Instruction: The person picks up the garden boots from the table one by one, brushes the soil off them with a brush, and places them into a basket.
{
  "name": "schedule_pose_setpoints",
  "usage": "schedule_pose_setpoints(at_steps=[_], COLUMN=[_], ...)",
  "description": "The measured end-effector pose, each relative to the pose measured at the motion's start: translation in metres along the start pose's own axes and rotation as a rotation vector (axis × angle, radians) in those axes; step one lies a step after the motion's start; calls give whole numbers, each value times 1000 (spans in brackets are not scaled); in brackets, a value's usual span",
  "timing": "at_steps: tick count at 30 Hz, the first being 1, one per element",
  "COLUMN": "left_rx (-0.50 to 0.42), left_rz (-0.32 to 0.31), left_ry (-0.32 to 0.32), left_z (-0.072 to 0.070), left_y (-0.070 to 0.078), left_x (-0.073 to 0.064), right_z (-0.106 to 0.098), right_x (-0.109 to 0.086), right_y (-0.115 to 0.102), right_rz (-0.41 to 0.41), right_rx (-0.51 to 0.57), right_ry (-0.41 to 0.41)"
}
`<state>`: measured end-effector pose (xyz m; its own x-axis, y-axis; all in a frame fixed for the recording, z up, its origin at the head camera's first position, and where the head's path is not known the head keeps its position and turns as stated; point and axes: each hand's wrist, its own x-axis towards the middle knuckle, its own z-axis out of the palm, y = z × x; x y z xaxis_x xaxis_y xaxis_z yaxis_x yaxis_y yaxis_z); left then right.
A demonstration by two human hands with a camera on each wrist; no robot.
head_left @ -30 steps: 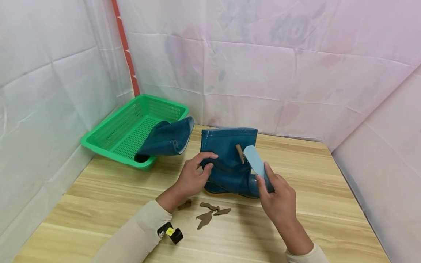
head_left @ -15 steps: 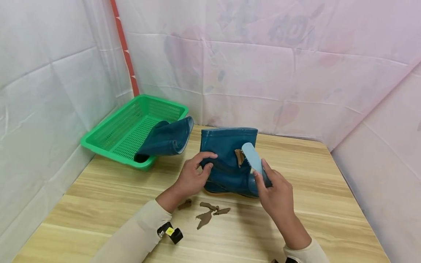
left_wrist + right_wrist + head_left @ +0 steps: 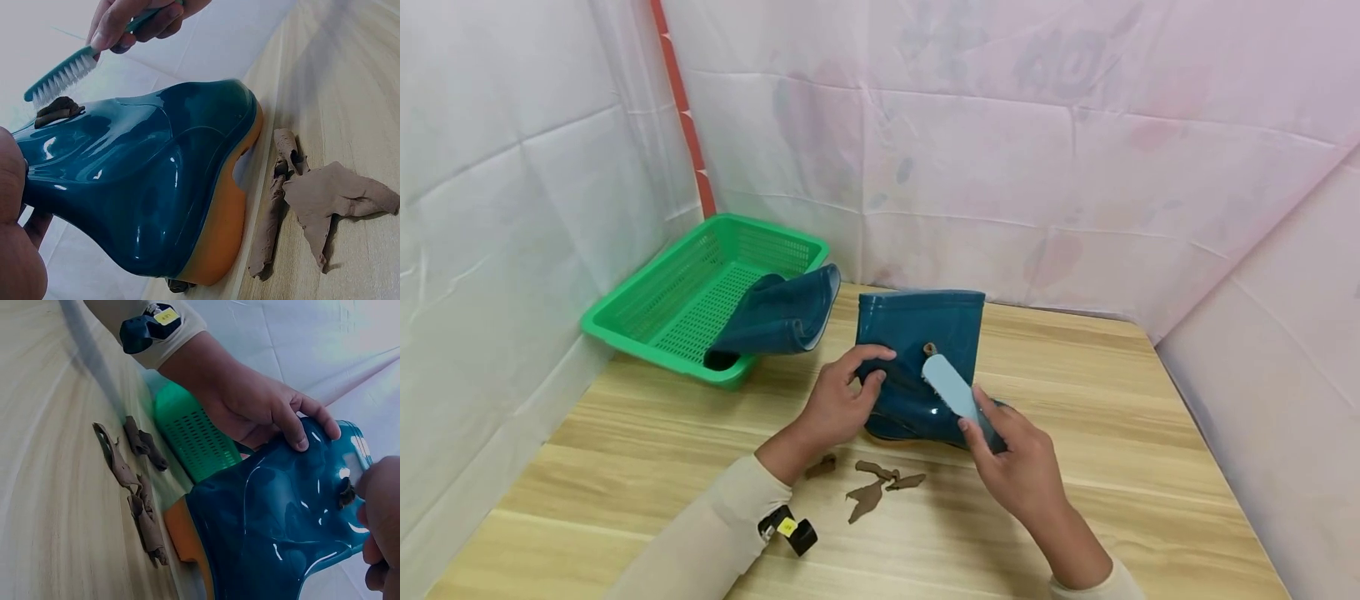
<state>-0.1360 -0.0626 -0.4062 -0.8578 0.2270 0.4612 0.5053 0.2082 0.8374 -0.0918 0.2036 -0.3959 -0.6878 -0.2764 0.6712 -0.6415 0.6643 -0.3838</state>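
A dark blue rubber boot with an orange sole stands upright on the table. My left hand grips its shaft from the left, thumb and fingers around the back of the ankle. In my right hand is a scrubbing brush, light blue on its back. Its white bristles face the boot and meet a curled brown, clay-like piece on the shaft. From the head view, the brush hides part of the boot's ankle.
Torn brown scraps lie on the table in front of the boot. A green plastic basket stands at the back left, with a second blue boot lying tilted over its rim. White sheets enclose the table's back and sides.
My right hand has moved the brush leftward across the boot's shaft. The brown piece has shifted left with it, and now shows as a small curl. The left hand keeps its place.
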Motion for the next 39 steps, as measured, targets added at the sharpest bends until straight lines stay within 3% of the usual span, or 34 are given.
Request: schedule_pose_setpoints(at_steps=[5,11,18,24,30,39], left_rx=[5,2,34,163,200,192], left_rz=[9,7,22,142,157,221], left_ry=[4,7,-19,-80,-181,-253], left_z=[-1,0,-3,-15,-27,-34], left_y=[0,0,1,2,7,7], left_x=[0,0,1,5,7,8], right_z=[-3,-5,-5,-6,-9,-11], right_x=[-2,-1,-3,-6,-11,-20], right_y=[0,1,4,7,12,16], right_rz=[-97,-107,-105,-99,-91,-40], right_rx=[79,98,50,29,1,-25], right_ry=[14,93,84,103,101,78])
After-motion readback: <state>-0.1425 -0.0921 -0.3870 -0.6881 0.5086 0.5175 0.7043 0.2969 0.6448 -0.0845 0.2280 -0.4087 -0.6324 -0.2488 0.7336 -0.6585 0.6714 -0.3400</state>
